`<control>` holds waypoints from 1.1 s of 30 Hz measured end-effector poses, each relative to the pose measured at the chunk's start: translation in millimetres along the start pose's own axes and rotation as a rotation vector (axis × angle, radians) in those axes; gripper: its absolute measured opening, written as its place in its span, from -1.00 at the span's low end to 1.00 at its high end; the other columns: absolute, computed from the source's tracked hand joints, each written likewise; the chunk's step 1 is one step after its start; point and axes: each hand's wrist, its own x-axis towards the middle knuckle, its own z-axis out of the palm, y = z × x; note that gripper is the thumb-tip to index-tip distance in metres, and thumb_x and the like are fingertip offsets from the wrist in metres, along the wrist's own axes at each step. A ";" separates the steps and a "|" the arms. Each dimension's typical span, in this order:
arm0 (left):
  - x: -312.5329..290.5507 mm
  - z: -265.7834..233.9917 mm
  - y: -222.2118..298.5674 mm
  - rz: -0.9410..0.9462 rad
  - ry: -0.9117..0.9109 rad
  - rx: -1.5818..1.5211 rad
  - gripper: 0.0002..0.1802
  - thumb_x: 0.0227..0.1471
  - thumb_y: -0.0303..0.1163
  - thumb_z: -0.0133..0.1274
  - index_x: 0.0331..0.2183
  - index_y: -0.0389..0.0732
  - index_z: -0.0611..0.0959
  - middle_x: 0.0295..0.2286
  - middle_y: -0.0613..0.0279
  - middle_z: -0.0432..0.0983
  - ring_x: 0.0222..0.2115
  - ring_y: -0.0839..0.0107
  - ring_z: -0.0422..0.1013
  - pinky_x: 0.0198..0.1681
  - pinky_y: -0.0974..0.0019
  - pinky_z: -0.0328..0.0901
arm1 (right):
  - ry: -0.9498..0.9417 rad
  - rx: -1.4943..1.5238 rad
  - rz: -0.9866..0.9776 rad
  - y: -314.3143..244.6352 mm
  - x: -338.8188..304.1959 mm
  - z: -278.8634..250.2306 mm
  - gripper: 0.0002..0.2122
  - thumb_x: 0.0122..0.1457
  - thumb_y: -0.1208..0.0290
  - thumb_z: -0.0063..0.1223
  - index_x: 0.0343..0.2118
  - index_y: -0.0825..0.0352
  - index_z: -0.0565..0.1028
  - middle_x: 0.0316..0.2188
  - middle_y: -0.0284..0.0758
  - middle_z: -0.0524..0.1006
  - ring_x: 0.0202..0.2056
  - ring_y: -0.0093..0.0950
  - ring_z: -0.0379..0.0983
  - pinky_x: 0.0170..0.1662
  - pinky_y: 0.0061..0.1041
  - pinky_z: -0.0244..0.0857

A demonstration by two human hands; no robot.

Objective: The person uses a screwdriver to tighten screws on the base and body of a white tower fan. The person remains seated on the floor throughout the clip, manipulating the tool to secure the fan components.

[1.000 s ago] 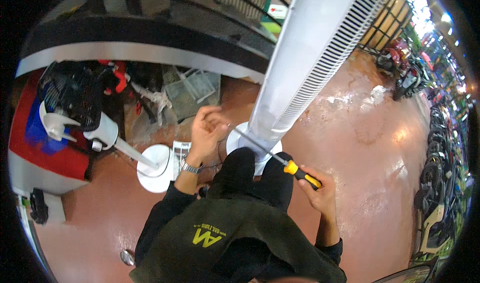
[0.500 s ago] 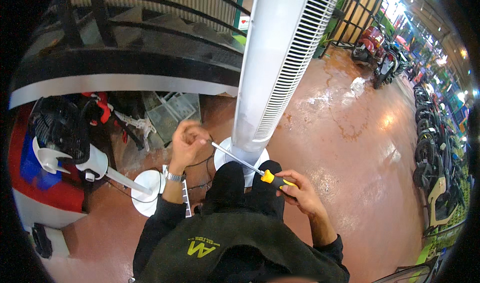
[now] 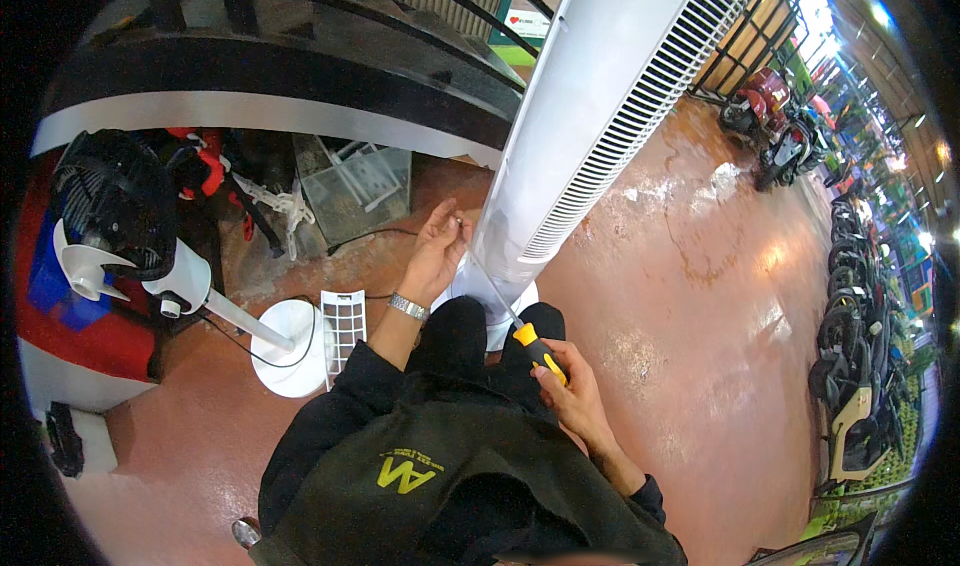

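Observation:
My right hand (image 3: 572,394) grips the yellow and black handle of a long-shafted screwdriver (image 3: 540,350). The shaft slants up and to the left, along the lower end of a tall white tower fan (image 3: 575,136). Close to the screwdriver's tip, my left hand (image 3: 436,254) is raised with thumb and fingertips pinched together. Whatever is between those fingertips is too small to make out. The tower fan leans up and away between my knees, its round white base (image 3: 525,296) on the floor partly hidden by my legs.
At the left stands a white pedestal fan (image 3: 185,276) with a black cage. A white grille panel (image 3: 344,336) lies beside its round base. Black stairs (image 3: 270,66) rise behind, with a grey bin (image 3: 358,194) underneath. Motorbikes (image 3: 850,336) line the right side.
My left hand has moved right, nearer the tower fan and the screwdriver's tip. The screwdriver now points more steeply upward. The view has shifted, showing more of the grille panel.

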 end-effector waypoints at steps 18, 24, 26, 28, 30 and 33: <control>-8.0 2.0 12.0 -0.056 -0.081 0.055 -0.57 0.18 -0.50 -0.10 0.09 -0.25 0.30 -0.30 0.15 0.44 -0.20 0.39 0.45 -0.10 0.43 0.44 | 0.106 -0.022 -0.093 5.1 -0.5 2.7 -0.65 0.14 0.51 0.04 0.02 0.40 0.37 -0.23 -0.21 0.53 -0.22 -0.50 0.44 -0.13 -0.53 0.30; -5.9 7.3 15.1 -0.066 -0.080 0.145 -0.58 0.18 -0.51 -0.09 0.08 -0.26 0.32 -0.32 0.18 0.42 -0.24 0.40 0.45 -0.11 0.42 0.45 | 0.150 -0.305 -0.238 -2.3 -1.1 -4.2 -0.60 0.07 0.53 0.09 0.02 0.38 0.38 -0.25 -0.10 0.53 -0.25 -0.30 0.51 -0.14 -0.44 0.34; -4.3 5.2 15.9 -0.074 -0.073 0.168 -0.58 0.17 -0.50 -0.07 0.07 -0.27 0.33 -0.33 0.19 0.42 -0.26 0.38 0.45 -0.12 0.40 0.46 | 0.162 -0.411 -0.302 -3.0 -1.3 -6.7 -0.58 0.04 0.53 0.11 0.01 0.37 0.37 -0.23 -0.06 0.52 -0.24 -0.20 0.51 -0.13 -0.40 0.35; -2.0 1.0 15.1 -0.067 -0.093 0.204 -0.57 0.14 -0.46 0.00 0.04 -0.26 0.34 -0.34 0.19 0.47 -0.27 0.37 0.49 -0.13 0.36 0.47 | 0.188 -0.514 -0.331 -8.3 -3.1 -5.8 -0.58 0.02 0.53 0.13 -0.01 0.37 0.38 -0.23 -0.06 0.51 -0.23 -0.15 0.49 -0.14 -0.38 0.36; -0.8 9.8 14.8 -0.102 -0.025 0.265 -0.63 0.17 -0.49 -0.06 0.02 -0.27 0.35 -0.34 0.21 0.41 -0.28 0.39 0.45 -0.12 0.39 0.45 | 0.222 -0.549 -0.370 -10.0 -3.9 -2.7 -0.60 0.03 0.53 0.12 -0.02 0.37 0.38 -0.24 -0.08 0.50 -0.23 -0.16 0.48 -0.17 -0.36 0.37; 5.6 15.2 10.9 -0.095 0.039 0.273 -0.72 0.16 -0.48 -0.03 -0.07 -0.28 0.40 -0.35 0.19 0.45 -0.28 0.39 0.47 -0.12 0.37 0.44 | 0.190 -0.346 -0.322 -5.7 -1.6 2.9 -0.64 0.12 0.50 0.05 0.00 0.36 0.35 -0.26 -0.15 0.48 -0.29 -0.29 0.46 -0.27 -0.37 0.36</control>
